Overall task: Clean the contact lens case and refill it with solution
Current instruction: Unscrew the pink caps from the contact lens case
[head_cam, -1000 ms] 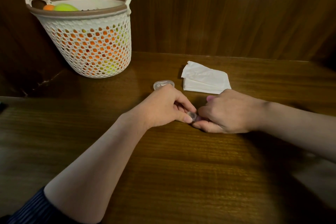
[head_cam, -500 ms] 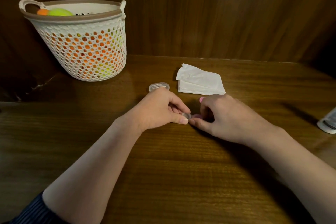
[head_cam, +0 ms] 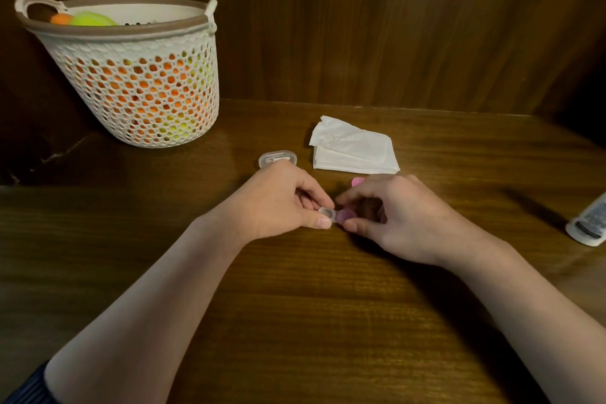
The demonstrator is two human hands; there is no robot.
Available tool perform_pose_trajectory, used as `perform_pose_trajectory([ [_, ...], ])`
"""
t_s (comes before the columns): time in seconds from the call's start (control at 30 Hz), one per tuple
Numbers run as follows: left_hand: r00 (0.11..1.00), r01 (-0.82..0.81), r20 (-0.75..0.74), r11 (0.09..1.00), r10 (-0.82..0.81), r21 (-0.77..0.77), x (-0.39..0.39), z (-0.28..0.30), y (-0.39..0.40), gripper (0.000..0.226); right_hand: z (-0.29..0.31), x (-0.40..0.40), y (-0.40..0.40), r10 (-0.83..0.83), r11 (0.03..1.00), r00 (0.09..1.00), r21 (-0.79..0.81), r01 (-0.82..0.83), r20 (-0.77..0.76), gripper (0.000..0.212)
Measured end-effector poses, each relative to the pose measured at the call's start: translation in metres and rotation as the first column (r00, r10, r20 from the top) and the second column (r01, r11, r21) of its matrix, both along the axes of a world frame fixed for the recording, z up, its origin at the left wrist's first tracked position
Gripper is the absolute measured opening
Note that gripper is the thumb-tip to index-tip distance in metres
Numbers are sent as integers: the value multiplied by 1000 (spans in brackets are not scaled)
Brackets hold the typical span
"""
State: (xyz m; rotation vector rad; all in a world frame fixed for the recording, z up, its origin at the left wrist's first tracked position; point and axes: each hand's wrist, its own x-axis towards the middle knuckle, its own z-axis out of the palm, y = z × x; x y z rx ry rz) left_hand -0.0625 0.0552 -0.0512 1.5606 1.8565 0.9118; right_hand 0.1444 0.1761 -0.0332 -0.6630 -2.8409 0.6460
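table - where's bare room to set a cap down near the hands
Free: the wide near strip of table between the forearms, and the patch between basket and left hand. Crowded: behind the hands, with the small clear box, tissues and right hand; a bottle sits at the right edge.

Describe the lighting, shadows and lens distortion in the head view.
Head view: dim warm light; the wooden table shows a soft sheen; shadows fall right of the right hand and forearm; the white bottle is cut off at the frame edge; wide-angle bending tilts the basket.
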Motion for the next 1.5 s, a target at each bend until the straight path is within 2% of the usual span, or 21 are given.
perform_pose_trajectory([
  [0.07, 1000, -5, -12, 1000, 5, -4, 0, 0, 0, 23, -1, 1, -1, -44, 998, 999, -44, 43, -24, 56],
  [0.1, 1000, -5, -17, 1000, 5, -6, 1, 1, 0, 23, -2, 0, -1, -59, 997, 998, -42, 58, -34, 59],
  [0.2, 1000, 2, -15, 1000, -3, -11, 1, 2, 0, 23, -7, -4, -2, -87, 996, 990, -45, 83, -107, 31],
  [0.27, 1000, 2, -14, 1000, -2, -6, 1, 2, 0, 23, -9, -5, -2, -77, 994, 987, -82, 66, -141, 25],
  [0.5, 1000, 2, -12, 1000, -2, -1, 0, 0, -1, 22, -8, 0, 2, -36, 987, 991, -157, 15, -131, 24],
  [0.6, 1000, 17, -23, 1000, -16, 7, 0, 0, -2, 21, -8, 0, 2, -112, 986, 985, -141, 93, -132, 49],
  [0.63, 1000, 19, -21, 1000, -19, 11, 0, 0, -2, 21, -8, -1, 2, -120, 985, 984, -143, 101, -133, 52],
  [0.77, 1000, 22, -14, 1000, -22, 16, 1, 0, -2, 20, -9, -1, 3, -108, 980, 983, -181, 81, -146, 33],
  [0.93, 1000, 18, -18, 1000, -18, -7, 3, 1, -1, 21, -9, 1, 4, -94, 967, 978, -252, 45, -188, 27],
  [1.03, 1000, 14, -21, 1000, -14, -15, 4, 1, -1, 21, -9, -2, 3, -74, 976, 982, -215, 36, -175, 19],
  [1.1, 1000, 12, -15, 1000, -13, -9, 4, 1, -1, 21, -8, -2, 3, -70, 980, 984, -197, 36, -165, 23],
  [1.2, 1000, 7, -12, 1000, -8, -7, 5, 1, -1, 21, -8, 0, 3, -81, 971, 984, -237, 41, -160, 40],
  [1.3, 1000, 3, -14, 1000, -3, -4, 5, 1, -2, 21, -8, 1, 3, -85, 984, 987, -168, 61, -140, 52],
  [1.5, 1000, -4, 0, 1000, 4, -9, 5, 1, -2, 20, -8, 0, 3, -93, 971, 981, -233, 52, -169, 31],
])
